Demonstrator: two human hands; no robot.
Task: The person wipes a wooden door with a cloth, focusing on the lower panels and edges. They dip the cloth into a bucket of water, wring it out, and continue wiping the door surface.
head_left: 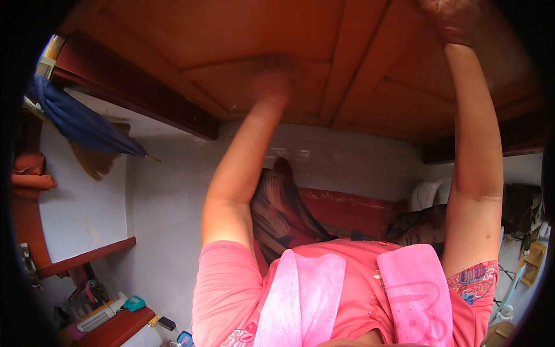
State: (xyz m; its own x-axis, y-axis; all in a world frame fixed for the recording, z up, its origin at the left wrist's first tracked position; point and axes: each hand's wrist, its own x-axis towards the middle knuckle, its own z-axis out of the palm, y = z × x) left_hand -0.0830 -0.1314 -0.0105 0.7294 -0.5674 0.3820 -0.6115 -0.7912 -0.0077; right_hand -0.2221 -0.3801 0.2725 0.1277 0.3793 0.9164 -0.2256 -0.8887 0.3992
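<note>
The red-brown panelled wooden surface (306, 34) spans the top of the view, with raised mouldings framing its sections and a dark seam running between two of them. The left hand (273, 84) is a blur over the left section; I cannot tell whether it is spread, clenched or gripping something, or whether it truly touches the wood. The right hand (454, 17) is up at the right section, partly cut off by the view's edge, so its hold is hidden too. From here it looks like two-handed work at the panels, midway through; any further move would call for both arms staying stretched and the fingers minding those mouldings. Below are the person's short-sleeved pink top (358, 266) and a pale pink towel (419, 295) draped from the neck. Off left hangs a folded blue umbrella (87, 118).
</note>
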